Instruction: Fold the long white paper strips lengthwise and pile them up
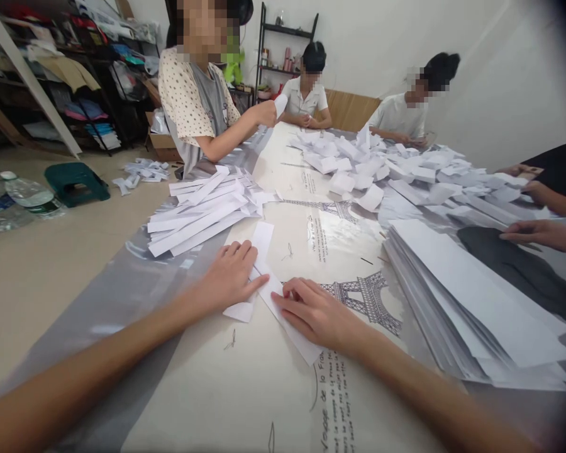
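Across the tablecloth (198,384) (Eiffel-printed), both hands (233,274) (316,311) touch white paper (299,343).

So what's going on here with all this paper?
The person's left hand lies spread on white paper on the table, and their right hand has its fingers on the paper's nearer end. Beyond the left hand is a pile of strips. On the right are a stack of long sheets and, farther off, a big heap of loose pieces. Someone in spotted sleeves holds paper too.
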Action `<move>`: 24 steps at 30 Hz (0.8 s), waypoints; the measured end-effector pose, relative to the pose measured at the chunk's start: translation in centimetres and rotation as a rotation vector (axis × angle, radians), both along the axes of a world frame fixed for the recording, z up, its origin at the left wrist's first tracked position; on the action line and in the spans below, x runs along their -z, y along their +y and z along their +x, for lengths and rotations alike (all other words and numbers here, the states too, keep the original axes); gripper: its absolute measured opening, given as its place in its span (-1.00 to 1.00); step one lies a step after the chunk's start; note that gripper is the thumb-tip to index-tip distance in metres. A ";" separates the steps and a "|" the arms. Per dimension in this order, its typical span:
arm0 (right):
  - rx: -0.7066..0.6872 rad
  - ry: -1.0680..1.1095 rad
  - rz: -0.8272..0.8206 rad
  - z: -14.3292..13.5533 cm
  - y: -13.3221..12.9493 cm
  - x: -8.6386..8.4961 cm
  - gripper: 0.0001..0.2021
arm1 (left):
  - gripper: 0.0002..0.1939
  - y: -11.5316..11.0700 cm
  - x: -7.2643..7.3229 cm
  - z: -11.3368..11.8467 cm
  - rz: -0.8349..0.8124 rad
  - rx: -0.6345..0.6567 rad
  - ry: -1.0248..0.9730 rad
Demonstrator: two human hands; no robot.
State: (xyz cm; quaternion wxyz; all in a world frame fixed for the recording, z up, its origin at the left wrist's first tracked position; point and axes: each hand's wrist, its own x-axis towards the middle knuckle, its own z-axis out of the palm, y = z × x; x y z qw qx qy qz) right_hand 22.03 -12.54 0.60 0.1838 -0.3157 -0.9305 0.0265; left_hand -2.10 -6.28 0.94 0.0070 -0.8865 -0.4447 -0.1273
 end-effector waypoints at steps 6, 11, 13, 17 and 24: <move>-0.074 0.118 -0.005 0.2 0.0 0.5 -0.69 | -0.83 0.6 0.3 -0.7 0.004 0.011 -0.052; -0.075 0.115 -0.003 0.0 0.0 0.6 -0.66 | -0.83 0.4 0.3 -0.2 0.077 -0.004 0.013; -0.071 0.105 -0.006 0.0 0.0 0.5 -0.66 | -0.79 0.4 0.3 0.1 0.096 -0.019 0.022; -0.046 0.096 -0.014 0.0 -0.2 0.6 -0.63 | -0.83 0.7 0.3 0.3 0.137 -0.041 0.020; -0.022 0.044 0.075 -0.3 -0.7 0.7 -0.64 | -0.75 0.9 1.0 -0.4 0.091 -0.046 -0.064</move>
